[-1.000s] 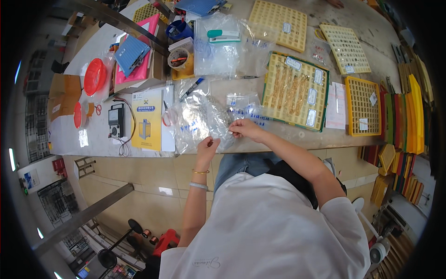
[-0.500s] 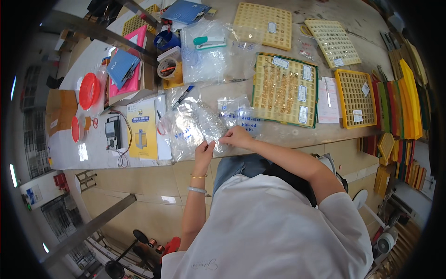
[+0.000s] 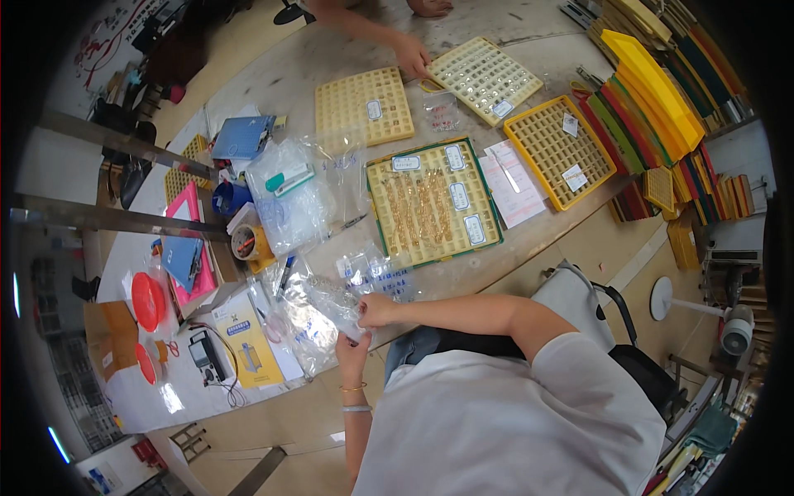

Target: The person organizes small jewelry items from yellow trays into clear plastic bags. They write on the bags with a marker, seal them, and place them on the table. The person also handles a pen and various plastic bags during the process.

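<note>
At the front edge of the table, my left hand (image 3: 353,350) and my right hand (image 3: 378,311) are close together. Both have closed fingers on the near edge of a clear plastic bag (image 3: 331,299), whose small contents I cannot make out. Under and around it lie more clear bags with blue handwriting (image 3: 306,335). A dark pen (image 3: 286,273) rests just beyond them. To the right of my hands sits a green-edged tray (image 3: 376,217) holding rows of small gold-coloured pieces in its cream grid.
Another person's hand (image 3: 411,56) reaches over the far side, beside a cream grid tray (image 3: 484,78). A yellow grid tray (image 3: 562,153) and a paper sheet (image 3: 513,186) lie to the right. At left are a stapler (image 3: 291,179) on bags, a yellow booklet (image 3: 248,347) and a meter (image 3: 204,355).
My view has turned to the right, so the table appears tilted. Another person's arm and hand now show at the far side. My hands still hold the bag, slightly closer together.
</note>
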The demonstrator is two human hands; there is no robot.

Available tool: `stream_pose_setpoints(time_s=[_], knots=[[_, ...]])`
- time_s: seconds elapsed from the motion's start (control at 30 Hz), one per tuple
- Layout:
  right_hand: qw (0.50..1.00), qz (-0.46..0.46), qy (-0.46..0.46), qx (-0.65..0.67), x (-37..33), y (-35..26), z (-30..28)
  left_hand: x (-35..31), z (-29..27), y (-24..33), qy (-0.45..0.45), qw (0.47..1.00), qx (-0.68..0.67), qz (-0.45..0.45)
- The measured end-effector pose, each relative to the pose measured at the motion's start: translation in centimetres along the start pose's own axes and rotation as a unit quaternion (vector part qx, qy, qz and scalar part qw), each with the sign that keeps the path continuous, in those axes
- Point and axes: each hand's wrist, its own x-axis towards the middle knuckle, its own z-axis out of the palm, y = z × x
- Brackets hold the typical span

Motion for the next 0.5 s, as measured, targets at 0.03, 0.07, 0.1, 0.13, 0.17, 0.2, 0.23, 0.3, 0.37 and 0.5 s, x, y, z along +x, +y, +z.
stream_pose_setpoints(time_s=[0.03, 0.07, 0.1, 0.13, 0.17, 0.2, 0.23, 0.3, 0.37, 0.5], knots=[[0.999, 0.022, -0.021, 0.018, 0.1, -0.1, -0.2, 0.1, 0.1, -0.3, -0.004, 1.0, 0.02, 0.014], [0.998, 0.024, -0.043, 0.027, 0.2, 0.0, -0.5, 0.1, 0.2, 0.0, -0.008, 0.999, 0.039, 0.026], [0.997, 0.027, -0.065, 0.035, 0.2, 0.1, -0.8, 0.1, 0.4, 0.2, 0.016, 0.997, 0.065, 0.049], [0.995, 0.03, -0.087, 0.044, 0.3, 0.1, -1.0, -0.1, 0.7, 0.4, 0.039, 0.993, 0.091, 0.071], [0.995, 0.031, -0.084, 0.045, 0.2, 0.1, -0.9, -0.4, 0.9, 0.9, 0.063, 0.987, 0.115, 0.092], [0.995, 0.033, -0.08, 0.047, 0.1, 0.0, -0.9, -0.6, 1.0, 1.4, 0.068, 0.986, 0.131, 0.075], [0.995, 0.034, -0.077, 0.048, 0.1, 0.0, -0.8, -0.6, 1.2, 2.0, 0.073, 0.985, 0.147, 0.057], [0.995, 0.025, -0.087, 0.053, 0.2, 0.3, -0.6, -0.9, 1.5, 2.5, 0.088, 0.982, 0.163, 0.038], [0.995, 0.02, -0.086, 0.049, 0.3, 0.6, -0.5, -1.0, 1.9, 2.3, 0.107, 0.981, 0.159, 0.038], [0.997, 0.006, -0.074, 0.019, 0.2, 0.6, -0.6, -0.9, 2.4, 1.4, 0.131, 0.976, 0.172, 0.029]])
